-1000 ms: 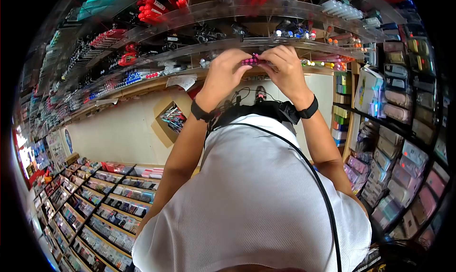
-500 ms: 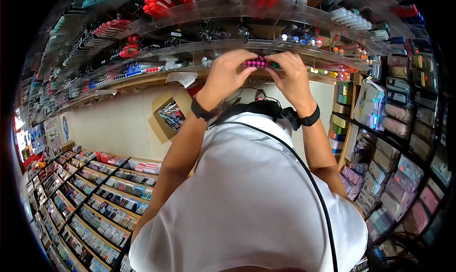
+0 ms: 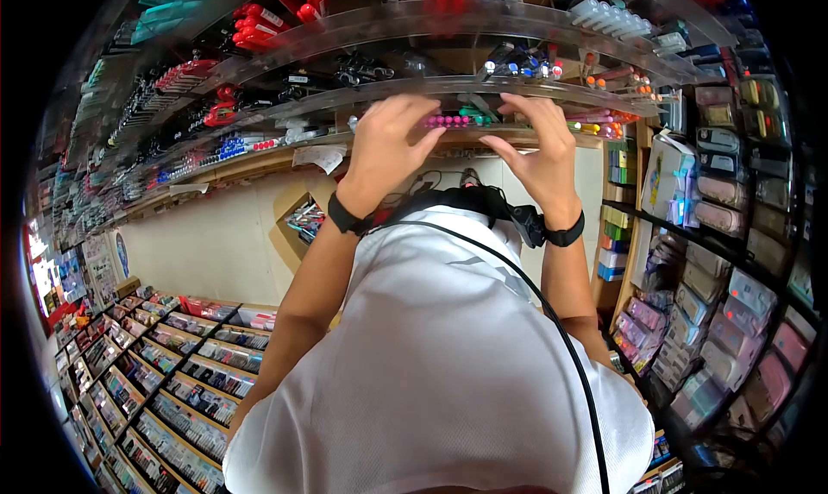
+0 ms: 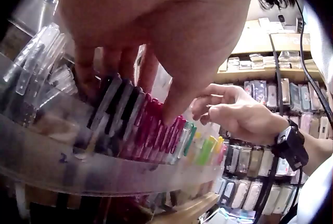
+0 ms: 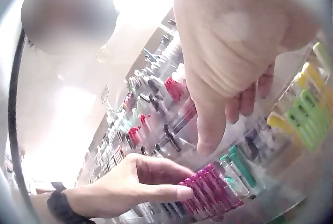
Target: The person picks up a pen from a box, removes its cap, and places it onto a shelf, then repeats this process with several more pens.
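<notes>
A row of magenta pens (image 3: 448, 121) stands upright in a clear shelf compartment. My left hand (image 3: 392, 132) holds the left end of this row, thumb in front and fingers behind. In the left wrist view, its thumb lies against the magenta pens (image 4: 156, 125), and its other fingers reach behind the dark-capped pens (image 4: 117, 104). My right hand (image 3: 543, 140) is apart from the row, with thumb and fingers spread and nothing between them. Below it in the right wrist view are green-capped pens (image 5: 242, 164), right beside the magenta pens (image 5: 210, 190).
Yellow and light green pens (image 5: 307, 117) fill a compartment further right. Clear shelf tiers hold red pens (image 3: 259, 28) and other pens above. A cardboard box (image 3: 293, 222) of loose pens stands lower left. Pouches and cases (image 3: 720, 201) hang on the right.
Both hands were together at the magenta pens. The right hand has let go and moved right, its fingers opening, uncovering green pens. The left hand has shifted slightly left, staying by the row.
</notes>
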The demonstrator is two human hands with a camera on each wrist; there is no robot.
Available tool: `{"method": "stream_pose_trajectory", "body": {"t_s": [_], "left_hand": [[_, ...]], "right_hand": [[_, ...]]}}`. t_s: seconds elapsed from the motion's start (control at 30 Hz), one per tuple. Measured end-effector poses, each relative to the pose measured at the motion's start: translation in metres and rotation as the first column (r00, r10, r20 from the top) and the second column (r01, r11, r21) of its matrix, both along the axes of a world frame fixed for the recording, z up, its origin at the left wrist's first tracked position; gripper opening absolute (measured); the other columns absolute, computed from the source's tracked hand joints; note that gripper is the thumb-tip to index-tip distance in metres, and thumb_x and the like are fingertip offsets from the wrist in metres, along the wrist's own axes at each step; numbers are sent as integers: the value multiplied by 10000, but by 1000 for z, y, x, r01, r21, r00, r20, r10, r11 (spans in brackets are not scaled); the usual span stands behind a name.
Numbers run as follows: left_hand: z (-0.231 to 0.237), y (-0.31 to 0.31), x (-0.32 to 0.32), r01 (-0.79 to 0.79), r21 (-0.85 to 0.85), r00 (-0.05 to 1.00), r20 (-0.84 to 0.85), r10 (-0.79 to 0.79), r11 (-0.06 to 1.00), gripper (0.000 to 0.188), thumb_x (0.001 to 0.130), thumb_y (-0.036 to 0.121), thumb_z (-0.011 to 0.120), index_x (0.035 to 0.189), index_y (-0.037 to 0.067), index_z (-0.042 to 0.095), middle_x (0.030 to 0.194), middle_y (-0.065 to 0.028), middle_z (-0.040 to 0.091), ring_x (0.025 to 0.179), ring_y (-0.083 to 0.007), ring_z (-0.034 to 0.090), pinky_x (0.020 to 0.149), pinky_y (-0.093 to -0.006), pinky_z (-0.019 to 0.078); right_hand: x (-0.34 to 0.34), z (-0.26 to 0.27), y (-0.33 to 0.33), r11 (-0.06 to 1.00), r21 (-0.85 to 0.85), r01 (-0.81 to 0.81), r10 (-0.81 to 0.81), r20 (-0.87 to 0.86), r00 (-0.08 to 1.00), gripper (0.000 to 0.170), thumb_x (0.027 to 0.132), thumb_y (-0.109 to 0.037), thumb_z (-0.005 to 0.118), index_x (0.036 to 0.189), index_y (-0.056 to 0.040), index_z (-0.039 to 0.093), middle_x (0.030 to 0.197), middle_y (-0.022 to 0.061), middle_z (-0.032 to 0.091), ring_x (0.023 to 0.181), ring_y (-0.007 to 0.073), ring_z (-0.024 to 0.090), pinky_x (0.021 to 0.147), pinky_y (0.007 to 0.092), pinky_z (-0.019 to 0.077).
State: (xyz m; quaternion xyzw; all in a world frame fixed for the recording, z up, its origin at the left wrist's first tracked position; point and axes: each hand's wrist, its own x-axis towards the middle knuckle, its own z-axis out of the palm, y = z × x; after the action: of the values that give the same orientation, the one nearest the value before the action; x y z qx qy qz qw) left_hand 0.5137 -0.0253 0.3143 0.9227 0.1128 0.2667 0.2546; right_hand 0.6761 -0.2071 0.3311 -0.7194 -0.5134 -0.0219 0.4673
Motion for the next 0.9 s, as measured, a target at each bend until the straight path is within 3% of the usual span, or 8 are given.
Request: {"method": "stream_pose_trajectory", "body": {"t_s": [0.17,0.3,0.4,0.43,0.5,0.63,0.73,0.9], "left_hand": [[12,-11,-5,-116,-44,993,30,117,992,397,742,124,877,1098,14,740,1107,-149,726,1032,-330,684,887,-403,545],[24,-21,4,-49,-9,998,38,49,999,420,755,141,860,1131,11,724,1128,-156,718,1062,-335,672,924,-423,524],[32,-25,16,85,43,982,-170,-77,995,454,786,210,822,1184,31,698,1071,-160,714,1044,-364,654,924,-457,499],[32,-26,20,86,44,982,-171,-78,995,454,786,210,822,1184,31,698,1071,-160,714,1044,-364,654,924,-457,499],[31,-27,29,118,50,936,-338,-95,992,417,783,209,823,1145,38,707,1018,-160,707,1007,-372,654,907,-452,501],[27,-27,37,128,49,908,-408,-97,991,380,789,206,816,1121,52,715,982,-155,700,981,-374,657,892,-450,509],[28,-29,38,108,-12,938,-331,-105,994,348,790,192,815,1096,54,723,977,-153,704,951,-373,668,869,-443,526],[38,-31,39,110,-59,988,-101,-116,992,265,804,27,782,1064,22,727,967,-149,704,872,-348,677,786,-393,545]], "right_hand": [[-3,-3,-15,994,65,90,-92,25,995,548,670,-116,929,1159,-40,694,977,81,727,936,282,661,854,386,502],[-9,-6,-22,972,153,180,-184,14,983,487,675,-106,942,1098,-29,714,936,91,728,885,274,668,810,377,528],[-11,-9,-24,964,176,201,-201,-15,979,465,674,-96,943,1075,-27,718,931,90,729,874,270,676,805,379,534],[-11,-10,-26,963,176,202,-202,-17,979,465,674,-96,943,1075,-27,718,931,90,729,874,270,676,805,379,534],[-10,-10,-29,963,165,213,-206,-55,977,438,683,-84,936,1059,-24,720,917,92,729,857,268,682,792,373,535],[-6,-12,-42,956,168,240,-234,-56,971,401,700,-68,924,1044,-22,723,903,98,730,841,263,685,775,362,535],[-3,-18,-53,949,165,268,-253,-102,962,360,715,-49,909,1023,-18,726,891,101,730,825,258,684,762,351,533],[3,-20,-63,940,179,290,-277,-96,956,329,745,-21,900,1028,-12,731,879,97,732,808,227,685,747,322,526]]}}
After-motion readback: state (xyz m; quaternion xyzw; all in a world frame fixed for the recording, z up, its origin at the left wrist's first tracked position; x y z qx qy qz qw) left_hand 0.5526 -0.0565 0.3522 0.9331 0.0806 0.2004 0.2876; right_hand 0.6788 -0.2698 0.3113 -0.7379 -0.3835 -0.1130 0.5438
